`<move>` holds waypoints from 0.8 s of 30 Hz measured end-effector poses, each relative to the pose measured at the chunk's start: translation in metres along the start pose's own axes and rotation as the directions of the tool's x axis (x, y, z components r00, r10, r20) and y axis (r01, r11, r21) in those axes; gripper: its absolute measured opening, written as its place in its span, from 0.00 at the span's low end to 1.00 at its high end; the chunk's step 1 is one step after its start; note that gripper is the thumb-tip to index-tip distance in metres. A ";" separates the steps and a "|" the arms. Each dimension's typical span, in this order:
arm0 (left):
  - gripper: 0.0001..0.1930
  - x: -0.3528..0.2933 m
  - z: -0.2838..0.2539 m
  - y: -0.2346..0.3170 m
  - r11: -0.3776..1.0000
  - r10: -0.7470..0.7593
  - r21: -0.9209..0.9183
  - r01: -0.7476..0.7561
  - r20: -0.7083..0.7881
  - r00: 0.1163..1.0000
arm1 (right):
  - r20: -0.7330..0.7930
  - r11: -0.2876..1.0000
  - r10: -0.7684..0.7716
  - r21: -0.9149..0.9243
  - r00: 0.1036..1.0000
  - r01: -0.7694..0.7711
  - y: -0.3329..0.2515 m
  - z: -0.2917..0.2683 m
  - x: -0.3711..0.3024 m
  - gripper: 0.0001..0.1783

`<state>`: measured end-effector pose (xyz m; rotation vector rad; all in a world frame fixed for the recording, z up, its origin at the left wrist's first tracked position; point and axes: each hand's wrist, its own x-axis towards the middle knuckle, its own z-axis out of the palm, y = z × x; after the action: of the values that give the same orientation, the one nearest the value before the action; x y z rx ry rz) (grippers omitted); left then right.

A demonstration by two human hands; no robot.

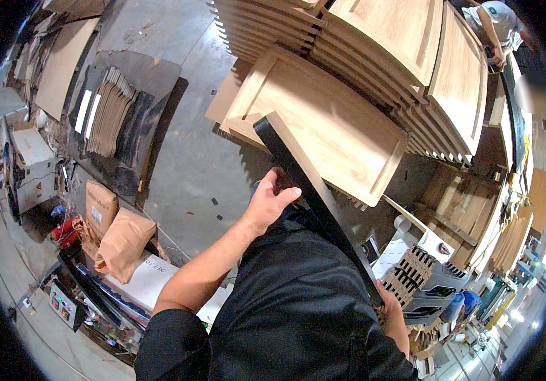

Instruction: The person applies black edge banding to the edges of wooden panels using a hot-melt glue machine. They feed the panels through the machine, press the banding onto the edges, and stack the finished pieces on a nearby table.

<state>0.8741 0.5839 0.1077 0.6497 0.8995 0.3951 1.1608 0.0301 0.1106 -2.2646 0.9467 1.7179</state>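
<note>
A long, narrow wooden panel with a black side facing me slants across in front of my body, tilted on edge. My left hand is at its black side, thumb apart from the curled fingers; part of the grip is hidden. Lower right, my right hand is closed round the panel's near end, its fingers partly covered. Just beyond the panel lies a light wooden cabinet door with a raised frame, on top of a low pile. Behind it rise tall stacks of similar doors.
At left, a dark sheet on the floor bears a stack of thin boards. Brown paper sacks rest on a white box. To my right stand slatted wood pieces and grey crates. Another person works at the far right.
</note>
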 end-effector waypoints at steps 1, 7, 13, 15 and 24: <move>0.24 -0.002 0.003 -0.004 1.000 0.012 0.007 -0.012 -0.023 1.000 | 0.014 1.000 0.006 -0.009 1.000 -0.006 -0.002 0.001 -0.002 0.40; 0.26 -0.008 0.005 -0.009 0.995 0.065 0.077 -0.064 -0.016 0.998 | 0.019 0.999 0.002 0.037 1.000 -0.003 0.036 -0.022 0.059 0.47; 0.28 -0.010 0.007 -0.008 0.989 0.082 0.122 -0.081 -0.002 0.997 | 0.038 1.000 0.027 0.000 0.999 -0.027 0.012 -0.007 0.023 0.43; 0.30 -0.011 0.008 -0.005 0.985 0.064 0.162 -0.064 0.006 0.998 | -0.037 0.993 -0.072 0.087 0.997 0.075 0.013 0.004 0.015 0.41; 0.29 0.011 -0.001 0.002 0.993 0.083 0.087 -0.078 -0.057 0.995 | 0.015 0.999 0.000 0.050 1.000 -0.001 0.014 -0.009 0.024 0.39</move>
<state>0.8796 0.5913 0.1022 0.7563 0.9540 0.4527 1.1638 0.0052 0.0950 -2.2181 0.9756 1.6891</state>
